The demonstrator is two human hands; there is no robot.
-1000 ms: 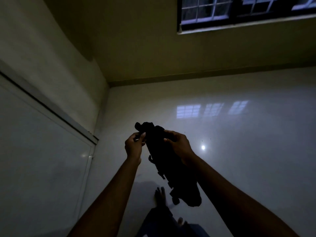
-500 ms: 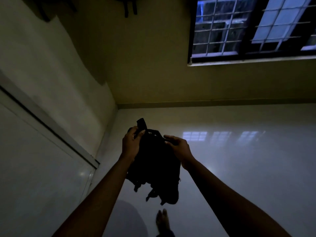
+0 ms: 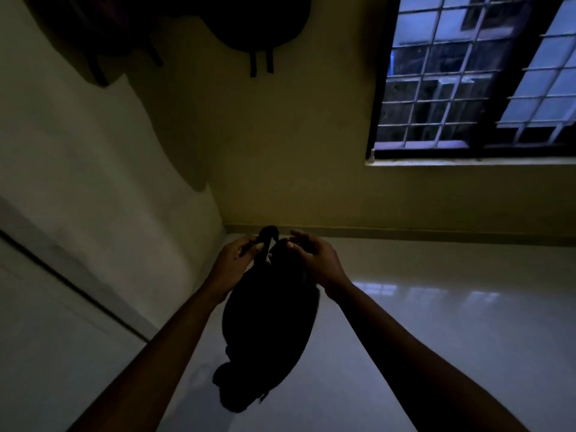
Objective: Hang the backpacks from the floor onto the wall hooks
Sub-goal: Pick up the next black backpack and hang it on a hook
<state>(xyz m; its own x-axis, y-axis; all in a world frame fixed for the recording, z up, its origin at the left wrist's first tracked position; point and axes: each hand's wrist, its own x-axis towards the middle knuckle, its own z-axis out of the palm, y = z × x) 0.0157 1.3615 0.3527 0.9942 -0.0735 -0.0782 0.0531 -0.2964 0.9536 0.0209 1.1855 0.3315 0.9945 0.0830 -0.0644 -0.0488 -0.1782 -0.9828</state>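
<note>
Head view: left hand (image 3: 238,260) pinches the top loop (image 3: 267,240) of a black backpack (image 3: 271,325). Right hand (image 3: 314,260) curls its fingers on the bag's top.

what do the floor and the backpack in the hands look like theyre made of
Floor: likely polished tile or stone, glossy, since it mirrors the window panes. Backpack: probably soft fabric, matt; it sags limply below both hands, but the dim light hides any weave.

Barred window (image 3: 477,76) high on the right, glossy floor (image 3: 436,322) reflecting its light, dim wall (image 3: 280,151) between.
</note>
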